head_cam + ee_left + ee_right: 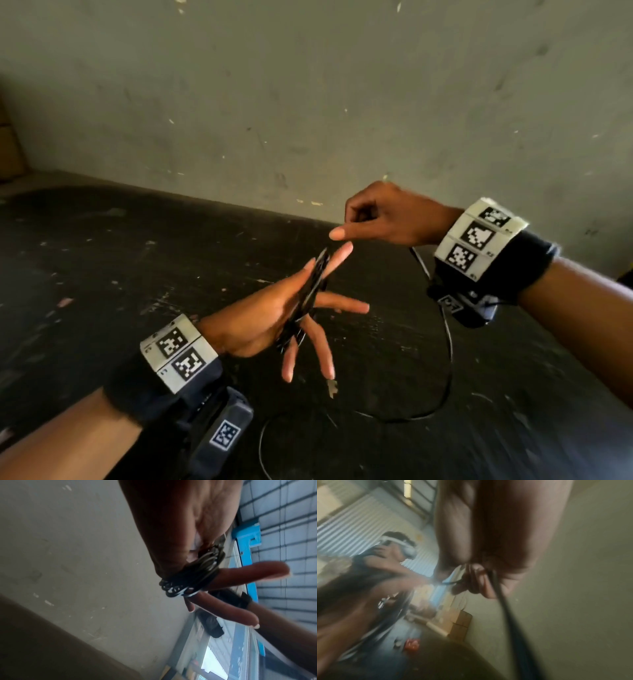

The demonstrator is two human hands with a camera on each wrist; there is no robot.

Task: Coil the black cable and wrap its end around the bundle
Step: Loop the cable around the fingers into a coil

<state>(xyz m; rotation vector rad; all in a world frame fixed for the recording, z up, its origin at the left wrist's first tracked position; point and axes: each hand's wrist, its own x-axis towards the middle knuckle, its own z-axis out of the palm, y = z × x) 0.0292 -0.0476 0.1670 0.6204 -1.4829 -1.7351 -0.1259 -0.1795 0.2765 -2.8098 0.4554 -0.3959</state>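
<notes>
The black cable is wound in several loops into a coil around the spread, straight fingers of my left hand, which hovers above the table. The left wrist view shows the coil sitting at the base of the fingers. My right hand is just above and to the right, its index finger pointing left and its other fingers curled round the cable. From there the loose cable hangs down and curves across the table. A small metal plug hangs below my left fingers.
The dark, scuffed table runs up to a bare grey wall close behind both hands. A cardboard box stands at the far left edge. The right wrist view is blurred.
</notes>
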